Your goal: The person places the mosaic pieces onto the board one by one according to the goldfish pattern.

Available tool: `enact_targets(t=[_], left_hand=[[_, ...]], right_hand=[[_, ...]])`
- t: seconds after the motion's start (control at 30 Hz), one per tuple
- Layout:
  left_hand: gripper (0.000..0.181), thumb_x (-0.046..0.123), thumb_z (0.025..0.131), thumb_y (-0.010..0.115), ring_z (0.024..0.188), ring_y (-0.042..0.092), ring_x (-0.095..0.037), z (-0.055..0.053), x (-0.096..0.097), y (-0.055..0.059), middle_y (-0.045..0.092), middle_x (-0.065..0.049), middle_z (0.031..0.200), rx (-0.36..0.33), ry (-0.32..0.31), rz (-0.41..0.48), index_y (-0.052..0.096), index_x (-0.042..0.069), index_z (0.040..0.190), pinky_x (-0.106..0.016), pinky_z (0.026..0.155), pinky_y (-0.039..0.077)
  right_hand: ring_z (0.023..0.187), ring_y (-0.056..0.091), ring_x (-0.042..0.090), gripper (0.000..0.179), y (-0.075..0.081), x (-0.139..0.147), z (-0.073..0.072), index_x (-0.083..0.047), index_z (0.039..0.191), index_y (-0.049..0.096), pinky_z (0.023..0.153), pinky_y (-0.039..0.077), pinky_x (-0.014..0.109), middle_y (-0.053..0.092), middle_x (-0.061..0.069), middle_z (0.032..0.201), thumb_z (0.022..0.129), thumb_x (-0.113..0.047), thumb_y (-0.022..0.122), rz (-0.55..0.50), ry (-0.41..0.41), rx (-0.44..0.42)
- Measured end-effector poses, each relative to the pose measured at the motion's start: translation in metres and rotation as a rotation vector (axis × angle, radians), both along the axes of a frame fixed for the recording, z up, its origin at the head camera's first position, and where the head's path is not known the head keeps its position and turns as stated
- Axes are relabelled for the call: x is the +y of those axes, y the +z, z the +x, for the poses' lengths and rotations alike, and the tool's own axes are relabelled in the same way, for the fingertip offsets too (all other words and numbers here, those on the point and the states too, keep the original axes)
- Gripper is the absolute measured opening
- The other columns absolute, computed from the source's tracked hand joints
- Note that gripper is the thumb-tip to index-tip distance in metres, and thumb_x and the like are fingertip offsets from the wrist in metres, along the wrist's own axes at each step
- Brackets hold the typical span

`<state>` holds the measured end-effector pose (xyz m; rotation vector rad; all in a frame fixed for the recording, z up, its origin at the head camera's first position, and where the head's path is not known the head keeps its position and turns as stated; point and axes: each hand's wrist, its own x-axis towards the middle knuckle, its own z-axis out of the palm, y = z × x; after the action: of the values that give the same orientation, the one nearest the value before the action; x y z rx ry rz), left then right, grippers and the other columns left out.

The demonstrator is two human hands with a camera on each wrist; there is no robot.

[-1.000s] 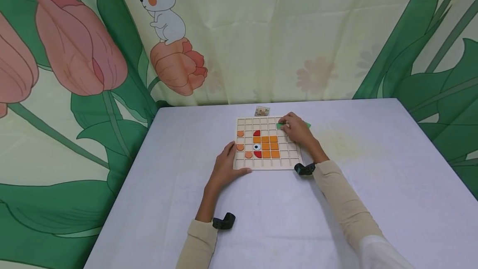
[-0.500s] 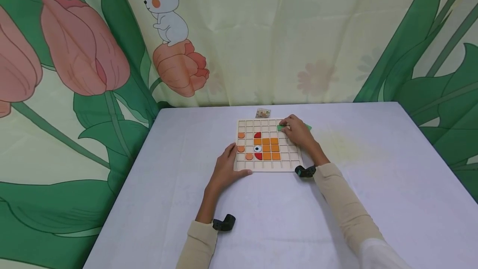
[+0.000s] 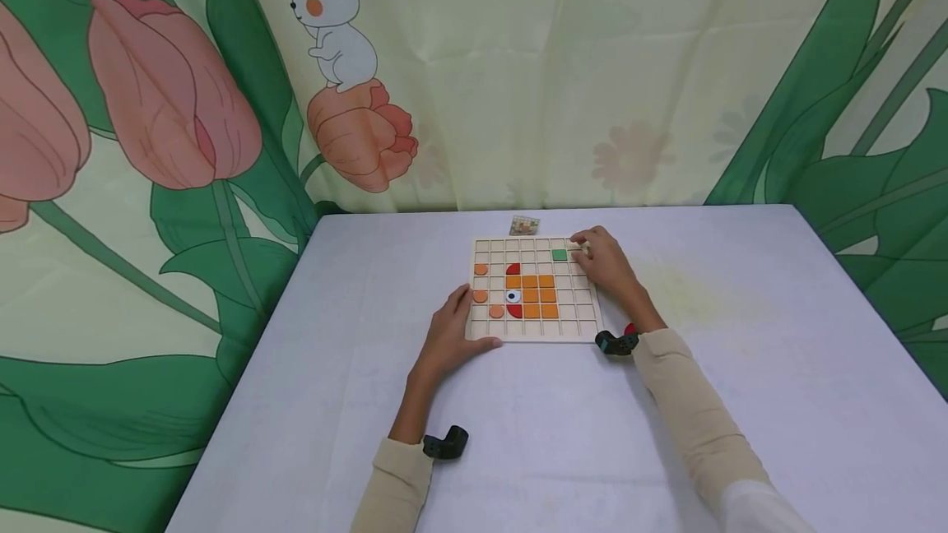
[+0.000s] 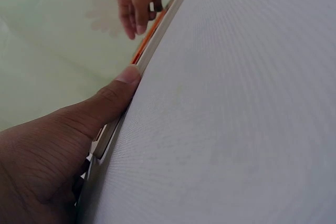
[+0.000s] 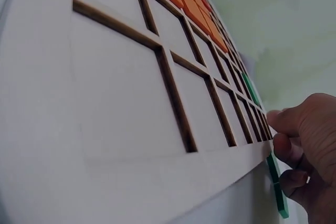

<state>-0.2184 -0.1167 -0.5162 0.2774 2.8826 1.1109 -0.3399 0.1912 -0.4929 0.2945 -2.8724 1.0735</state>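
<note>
A wooden grid board lies on the table. My left hand steadies its near left corner, fingers along the left side and thumb along the front edge. In the left wrist view the thumb lies straight against the rim. A green square tile sits in a cell at the far right. Just right of it is my right hand, at the board's far right corner. In the right wrist view its thumb and forefinger stand apart with nothing between, and other fingertips are right at green tiles beyond the board edge.
Orange square tiles, red rounded pieces, an eye piece and orange discs lie in the grid. A small picture card lies behind the board. A printed curtain hangs behind the table.
My right hand has let go of the green square tile, which stays on the board, and has shifted right over the green tiles there. The left hand keeps its place.
</note>
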Motion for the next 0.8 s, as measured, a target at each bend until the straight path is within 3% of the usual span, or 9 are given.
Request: enact_targets(t=[0.2,0.4,0.8], left_hand=[[0.114,0.045,0.082,0.092,0.157,0.037,-0.036,0.0,0.0,0.0,0.031,-0.014,0.174,-0.002,0.004,0.002,0.028,0.007,0.168,-0.051,0.125,0.04],[0.114,0.044,0.082,0.092,0.157,0.037,-0.036,-0.001,0.0,-0.001,0.03,-0.014,0.174,-0.008,0.008,-0.003,0.028,0.007,0.169,-0.051,0.126,0.04],[0.114,0.046,0.082,0.091,0.157,0.038,-0.035,-0.001,0.0,-0.002,0.031,-0.013,0.174,-0.01,0.003,-0.005,0.028,0.008,0.169,-0.051,0.125,0.04]], right_hand=[[0.12,0.06,0.042,0.034,0.0,0.007,0.004,0.006,0.137,0.064,0.107,0.05,0.058,0.057,0.027,0.139,0.107,-0.009,0.06,0.034,-0.084,-0.004],[0.134,0.057,0.044,0.034,0.002,0.014,0.004,0.006,0.137,0.064,0.113,0.047,0.059,0.057,0.027,0.142,0.107,-0.007,0.058,0.121,-0.086,-0.024],[0.128,0.058,0.043,0.033,0.0,0.02,0.003,0.006,0.136,0.063,0.111,0.049,0.06,0.054,0.025,0.14,0.107,-0.009,0.061,0.186,-0.086,-0.093]])
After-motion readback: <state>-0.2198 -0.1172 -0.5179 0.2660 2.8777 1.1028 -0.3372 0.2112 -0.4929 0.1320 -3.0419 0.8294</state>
